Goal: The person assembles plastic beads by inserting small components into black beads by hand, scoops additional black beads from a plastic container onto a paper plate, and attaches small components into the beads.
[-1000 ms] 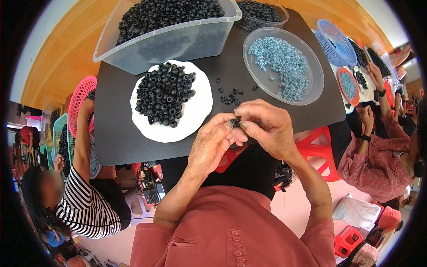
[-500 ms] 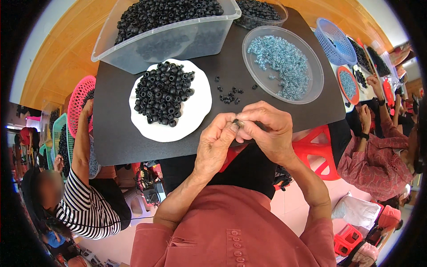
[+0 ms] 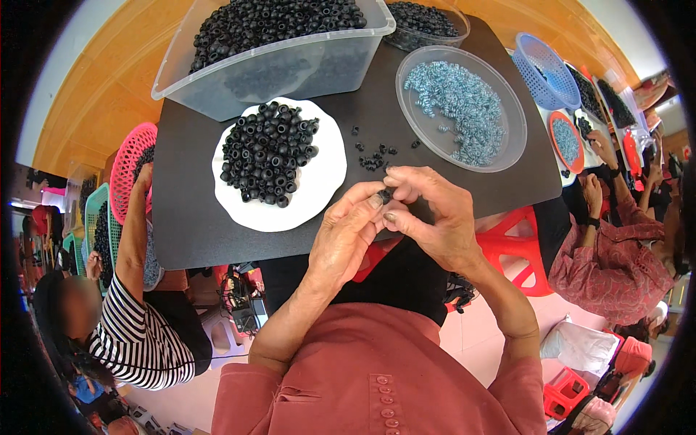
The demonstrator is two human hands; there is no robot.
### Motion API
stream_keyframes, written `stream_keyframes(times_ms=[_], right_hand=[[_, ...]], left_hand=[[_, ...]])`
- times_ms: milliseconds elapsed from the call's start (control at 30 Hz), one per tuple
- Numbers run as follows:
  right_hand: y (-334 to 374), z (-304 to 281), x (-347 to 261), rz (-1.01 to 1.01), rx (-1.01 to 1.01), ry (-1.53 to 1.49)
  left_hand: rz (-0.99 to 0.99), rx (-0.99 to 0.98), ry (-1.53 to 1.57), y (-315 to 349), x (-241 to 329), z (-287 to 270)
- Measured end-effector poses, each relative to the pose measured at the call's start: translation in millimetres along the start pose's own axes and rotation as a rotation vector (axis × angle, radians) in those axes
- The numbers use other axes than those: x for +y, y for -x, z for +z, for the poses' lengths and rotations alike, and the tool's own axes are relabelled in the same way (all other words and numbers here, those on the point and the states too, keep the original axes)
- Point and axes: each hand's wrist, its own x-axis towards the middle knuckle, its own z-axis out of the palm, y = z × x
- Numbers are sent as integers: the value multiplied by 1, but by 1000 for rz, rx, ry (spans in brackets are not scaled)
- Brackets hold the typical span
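My left hand (image 3: 346, 228) pinches a small black plastic piece (image 3: 386, 195) between thumb and forefinger, just over the near edge of the dark table (image 3: 188, 188). Close against it, my right hand (image 3: 441, 212) has its thumb and forefinger parted around the piece, with nothing visible gripped between them. Beyond the fingertips lie several loose small black parts (image 3: 377, 156). To the left, a white scalloped plate (image 3: 319, 192) bears a heap of round black pieces with holes (image 3: 267, 154). A round clear tub (image 3: 516, 138) of small bluish coil springs (image 3: 464, 109) stands at the right.
A large clear bin (image 3: 304, 76) full of round black pieces stands at the back left, beside a clear bowl (image 3: 406, 40) of black parts. Co-workers sit at both sides; one reaches by a pink basket (image 3: 123, 170). A red stool (image 3: 516, 246) stands under the table's right side.
My right thumb and forefinger have spread apart from the small black piece, which now shows more plainly in my left fingers. At the right, a co-worker's hand has shifted.
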Motion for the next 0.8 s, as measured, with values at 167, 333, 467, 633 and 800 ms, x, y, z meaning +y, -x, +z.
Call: stream_keyframes(times_ms=[167,333,467,633,800], right_hand=[[-3,2,4,-245,1,320],[-4,2,15,-325,-23,438],[-3,1,16,-366,-25,472],[0,0,19,-452,-24,537],[-4,1,25,-533,-25,538]], left_hand=[[-48,-6,19,-1,1,1],[-65,-47,45,-2,-1,-8],[-87,-41,1,-2,2,-5],[-85,-53,-41,-4,1,-6],[-83,-27,-95,-4,-1,-5]])
